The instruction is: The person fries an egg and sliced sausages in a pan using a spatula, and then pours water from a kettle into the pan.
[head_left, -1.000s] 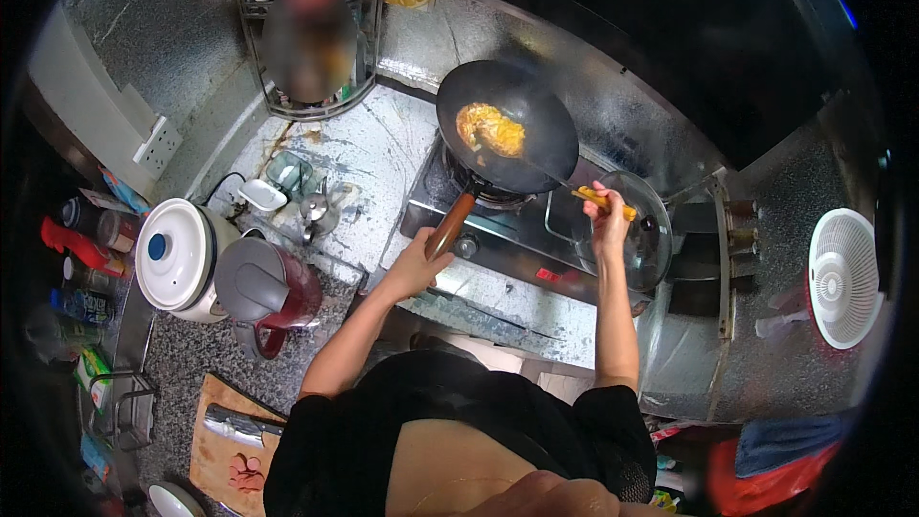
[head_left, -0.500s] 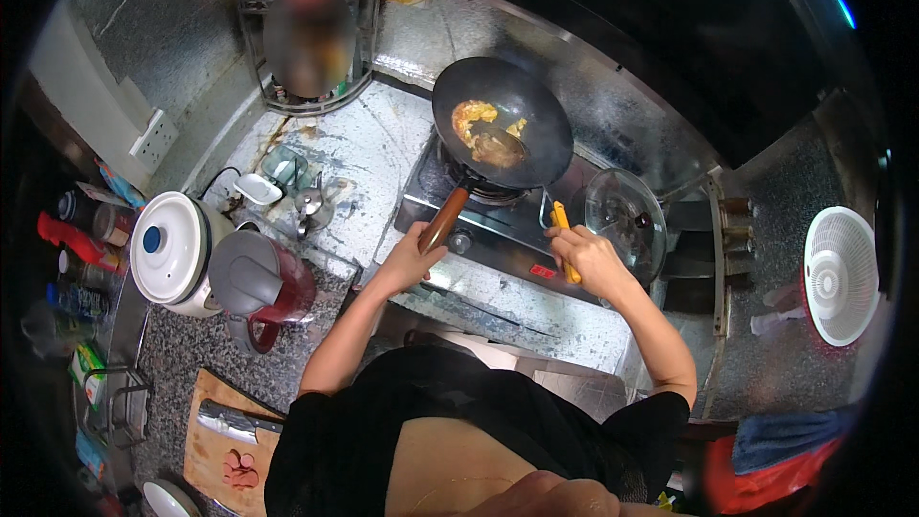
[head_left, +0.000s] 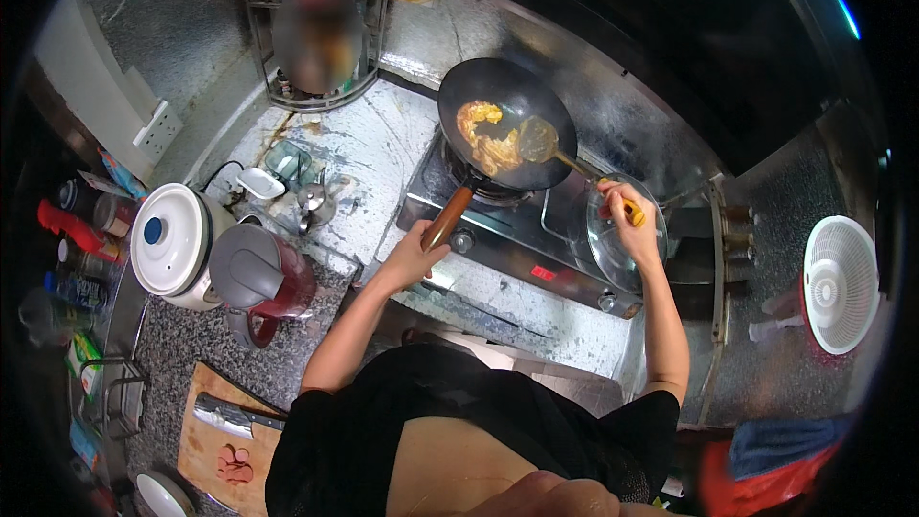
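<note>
A dark wok (head_left: 526, 86) rests on the gas stove (head_left: 503, 257), with yellow-brown scrambled egg (head_left: 498, 153) in its left and lower part. My left hand (head_left: 412, 257) is wrapped round the wok's wooden handle (head_left: 448, 217). In my right hand (head_left: 632, 230) is a cooking spatula (head_left: 538, 140), gripped by its yellow handle. The spatula's wide blade is inside the wok, just right of the egg. Beneath my right hand lies a clear glass lid (head_left: 603, 247), partly covered by the hand.
A red-grey jug (head_left: 251, 268) and a white lidded pot (head_left: 170, 244) stand at left. Nearer is a cutting board (head_left: 196, 440) with a cleaver (head_left: 225, 414) and pink slices. A wire rack (head_left: 369, 77) stands behind; a white colander (head_left: 840, 273) lies right. The dark hood (head_left: 651, 29) overhangs the back.
My right hand has moved right and a little away from me, over the glass lid. The spatula blade has shifted right inside the wok, off the egg. My left hand keeps its grip.
</note>
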